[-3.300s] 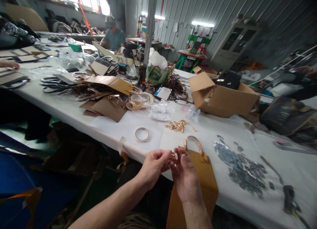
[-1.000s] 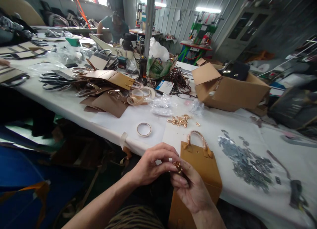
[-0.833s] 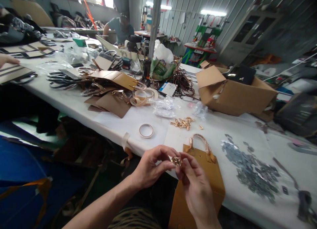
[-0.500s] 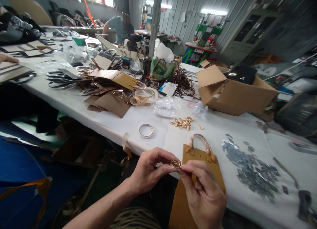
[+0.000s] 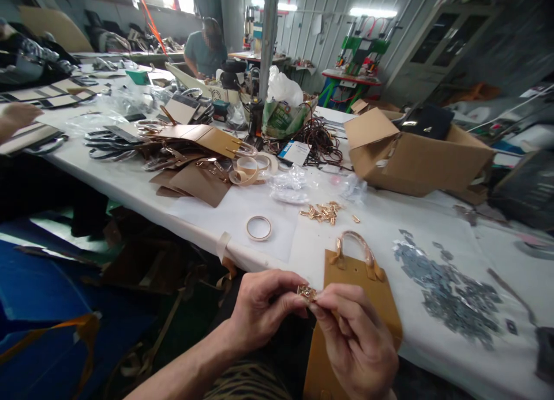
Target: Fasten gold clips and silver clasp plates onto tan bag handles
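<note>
left hand (image 5: 264,310) and right hand (image 5: 359,342) meet low in the middle of the view, fingertips touching, both bare. left forearm (image 5: 190,365) comes in from the bottom left, bare, wrist about straight, back of hand up, thumb and forefinger pinched, other fingers curled. right hand rises from the bottom edge, back toward the camera, knuckles bent, thumb and forefinger pinched against the left's. both pinches close on one small gold fitting (image 5: 307,292). right forearm mostly out of view.
</note>
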Demonstrator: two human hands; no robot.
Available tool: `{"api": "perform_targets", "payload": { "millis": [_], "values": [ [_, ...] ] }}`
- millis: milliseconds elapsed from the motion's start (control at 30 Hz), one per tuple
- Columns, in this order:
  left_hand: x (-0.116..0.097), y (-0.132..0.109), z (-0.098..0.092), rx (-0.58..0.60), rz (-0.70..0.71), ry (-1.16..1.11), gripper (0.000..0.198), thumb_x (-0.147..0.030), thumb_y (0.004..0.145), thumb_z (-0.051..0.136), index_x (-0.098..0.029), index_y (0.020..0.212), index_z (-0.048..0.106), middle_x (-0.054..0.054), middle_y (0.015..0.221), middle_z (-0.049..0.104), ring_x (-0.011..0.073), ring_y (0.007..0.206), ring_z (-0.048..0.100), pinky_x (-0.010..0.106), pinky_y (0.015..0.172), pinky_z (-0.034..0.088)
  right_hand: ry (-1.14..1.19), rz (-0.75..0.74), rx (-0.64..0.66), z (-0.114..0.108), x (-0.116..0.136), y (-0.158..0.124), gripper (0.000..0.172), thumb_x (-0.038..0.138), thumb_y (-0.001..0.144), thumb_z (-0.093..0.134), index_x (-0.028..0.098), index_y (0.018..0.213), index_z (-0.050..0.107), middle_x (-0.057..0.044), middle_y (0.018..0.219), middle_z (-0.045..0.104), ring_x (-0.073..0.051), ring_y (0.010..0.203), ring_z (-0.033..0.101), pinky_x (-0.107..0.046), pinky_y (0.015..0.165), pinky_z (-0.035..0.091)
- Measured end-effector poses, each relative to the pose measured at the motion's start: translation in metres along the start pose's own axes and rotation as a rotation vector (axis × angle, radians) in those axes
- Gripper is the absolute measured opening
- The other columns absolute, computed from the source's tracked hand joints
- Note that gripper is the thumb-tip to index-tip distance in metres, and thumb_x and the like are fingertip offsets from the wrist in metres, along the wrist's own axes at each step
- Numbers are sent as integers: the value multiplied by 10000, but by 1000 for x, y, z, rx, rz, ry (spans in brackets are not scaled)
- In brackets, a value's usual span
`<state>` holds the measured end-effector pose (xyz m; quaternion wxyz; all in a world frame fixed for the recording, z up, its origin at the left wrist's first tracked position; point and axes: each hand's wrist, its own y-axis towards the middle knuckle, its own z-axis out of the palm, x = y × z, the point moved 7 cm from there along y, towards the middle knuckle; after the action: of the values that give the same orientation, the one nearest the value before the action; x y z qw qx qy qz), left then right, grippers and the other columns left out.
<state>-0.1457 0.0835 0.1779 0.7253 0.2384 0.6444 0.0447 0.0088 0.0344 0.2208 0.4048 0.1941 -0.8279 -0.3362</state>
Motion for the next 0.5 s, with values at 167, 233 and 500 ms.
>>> {"api": "perform_targets", "payload": {
  "millis": [167, 233, 500],
  "values": [
    [-8, 2, 0, 31, 99, 134, 165, -185, 890, 786, -168, 1045, 734, 38, 838, 799, 132, 706, 763, 171, 704, 587, 119, 139, 104, -2, -18, 3, 169, 135, 939, 678, 239, 1056, 742, -32, 960, 702, -134, 845, 713, -196, 712, 602],
    [-7, 2, 1, 43, 74, 96, 158, -177, 898, 776, -168, 1049, 731, 37, 835, 800, 130, 687, 762, 171, 689, 589, 202, 169, 139, -2, -22, 4, 174, 144, 936, 685, 255, 1048, 758, -25, 941, 707, -132, 803, 713, -195, 676, 601],
    [-3, 2, 5, 88, 10, -35, 137, -243, 933, 742, -146, 1026, 720, 44, 740, 774, 128, 571, 722, 181, 593, 569, 351, 277, 184, 2, -26, 3, 170, 135, 929, 688, 256, 1026, 759, -18, 885, 713, -129, 698, 698, -202, 607, 595]
  ]
}}
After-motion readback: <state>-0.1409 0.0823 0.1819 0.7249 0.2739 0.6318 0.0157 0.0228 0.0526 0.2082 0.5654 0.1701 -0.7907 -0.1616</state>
